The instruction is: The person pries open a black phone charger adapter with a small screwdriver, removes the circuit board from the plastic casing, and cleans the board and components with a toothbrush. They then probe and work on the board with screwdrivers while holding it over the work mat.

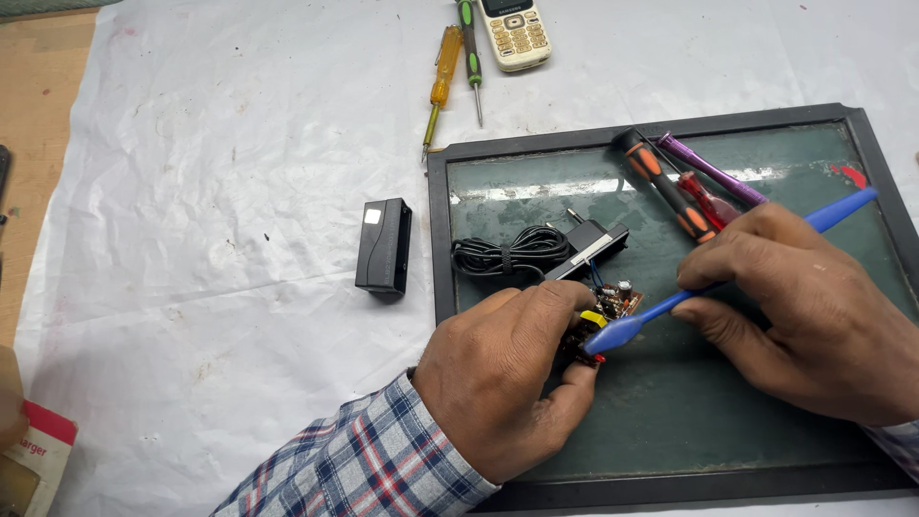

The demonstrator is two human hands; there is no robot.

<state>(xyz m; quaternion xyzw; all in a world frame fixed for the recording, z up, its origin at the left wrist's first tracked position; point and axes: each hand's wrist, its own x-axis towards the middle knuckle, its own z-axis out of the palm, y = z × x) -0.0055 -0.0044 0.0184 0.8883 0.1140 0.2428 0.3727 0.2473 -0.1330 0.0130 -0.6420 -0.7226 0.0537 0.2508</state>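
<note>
My left hand (507,378) grips a small circuit board (613,306) with a yellow part, held just above the dark glass tray (670,431). My right hand (814,316) holds a blue plastic pry tool (632,325) like a pen, its flat tip resting against the board. Blue wires run from the board to a black charger case half (598,244) with plug pins. A coiled black cable (507,254) lies beside that case half on the tray.
A black charger cover (385,246) lies on the white sheet left of the tray. Orange-black, red and purple screwdrivers (684,187) rest at the tray's back. A yellow screwdriver (440,81), a green one (471,57) and a keypad phone (514,33) lie beyond. A red-white box (33,460) sits bottom left.
</note>
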